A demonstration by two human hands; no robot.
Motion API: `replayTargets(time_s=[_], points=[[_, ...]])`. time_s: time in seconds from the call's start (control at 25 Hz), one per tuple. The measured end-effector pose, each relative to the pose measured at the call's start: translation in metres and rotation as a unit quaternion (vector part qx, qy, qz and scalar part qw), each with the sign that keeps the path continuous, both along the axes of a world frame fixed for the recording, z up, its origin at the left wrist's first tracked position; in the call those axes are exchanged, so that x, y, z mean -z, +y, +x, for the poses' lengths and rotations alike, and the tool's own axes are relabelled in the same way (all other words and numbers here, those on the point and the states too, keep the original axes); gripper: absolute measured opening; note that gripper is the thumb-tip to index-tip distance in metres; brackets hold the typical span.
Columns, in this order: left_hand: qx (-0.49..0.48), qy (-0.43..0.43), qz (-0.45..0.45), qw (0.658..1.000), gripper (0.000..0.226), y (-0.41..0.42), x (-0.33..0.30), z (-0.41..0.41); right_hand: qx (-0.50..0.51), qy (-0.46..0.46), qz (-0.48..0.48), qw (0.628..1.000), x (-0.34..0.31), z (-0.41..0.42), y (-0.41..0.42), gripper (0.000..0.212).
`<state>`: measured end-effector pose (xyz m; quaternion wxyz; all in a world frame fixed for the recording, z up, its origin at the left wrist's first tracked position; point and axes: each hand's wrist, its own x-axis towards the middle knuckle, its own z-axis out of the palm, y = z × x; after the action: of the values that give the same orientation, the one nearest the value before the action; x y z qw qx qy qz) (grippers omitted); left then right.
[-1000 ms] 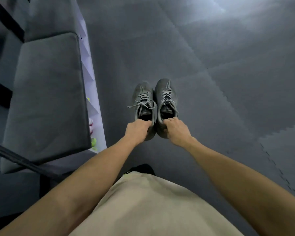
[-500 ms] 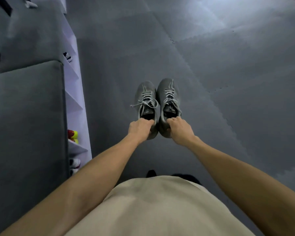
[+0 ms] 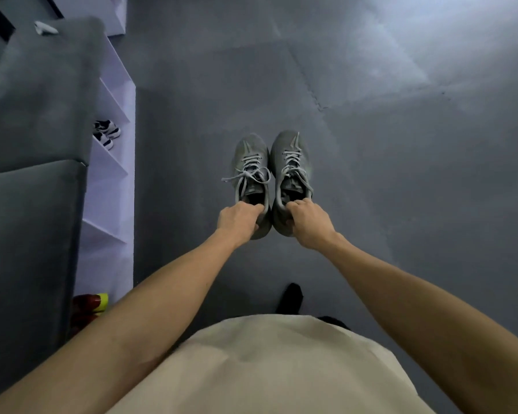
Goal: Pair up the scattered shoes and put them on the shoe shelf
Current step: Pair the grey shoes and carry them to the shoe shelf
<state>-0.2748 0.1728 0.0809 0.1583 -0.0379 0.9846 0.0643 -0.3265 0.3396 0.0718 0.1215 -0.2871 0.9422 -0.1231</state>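
White shelf point(image 3: 114, 186) standing at the left, holding a black-and-white pair point(image 3: 106, 133) on an upper level and a red-yellow shoe point(image 3: 94, 302) lower, left hand point(image 3: 237, 220) closing on the left grey shoe point(image 3: 251, 174) heel, right hand point(image 3: 309, 225) closing on the right grey shoe point(image 3: 290, 168) heel, both shoes hanging side by side above the floor point(image 3: 401, 174)

Grey laced shoes point(image 3: 268, 177), white shelf point(image 3: 114, 174)

Both arms outstretched, fingers point(image 3: 259, 208) clenched.
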Motion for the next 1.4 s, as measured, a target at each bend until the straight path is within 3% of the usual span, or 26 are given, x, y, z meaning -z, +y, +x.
replayTargets(time_s=[0.4,0.52,0.68,0.88,1.0,1.08,1.16,1.4], points=[[-0.065,0.009,0.002,0.998,0.015,-0.106,0.013,-0.251,-0.071,-0.004,0.019,0.997,-0.002,-0.272,-0.113,0.006],[-0.079,0.008,0.01,0.997,0.019,-0.158,0.019,-0.324,-0.075,-0.005,0.021,0.997,0.002,-0.349,-0.168,0.018],[-0.117,0.006,0.02,0.993,0.028,-0.238,0.015,-0.394,-0.112,-0.01,0.035,0.993,0.0,-0.433,-0.254,0.018],[-0.229,0.007,0.025,0.973,0.026,-0.329,0.016,-0.433,-0.24,0.002,0.039,0.97,0.0,-0.505,-0.368,0.013],[-0.332,-0.003,0.042,0.942,0.022,-0.377,0.023,-0.436,-0.34,-0.007,0.043,0.94,0.007,-0.532,-0.446,0.02],[-0.416,0.005,0.059,0.908,0.024,-0.4,0.026,-0.434,-0.416,-0.008,0.05,0.908,0.014,-0.545,-0.494,0.014],[-0.496,0.015,0.075,0.865,0.025,-0.412,0.031,-0.432,-0.49,-0.006,0.054,0.87,0.022,-0.553,-0.535,0.006],[-0.689,0.018,0.111,0.716,0.02,-0.415,0.041,-0.404,-0.677,-0.016,0.089,0.731,0.036,-0.526,-0.62,0.009]])
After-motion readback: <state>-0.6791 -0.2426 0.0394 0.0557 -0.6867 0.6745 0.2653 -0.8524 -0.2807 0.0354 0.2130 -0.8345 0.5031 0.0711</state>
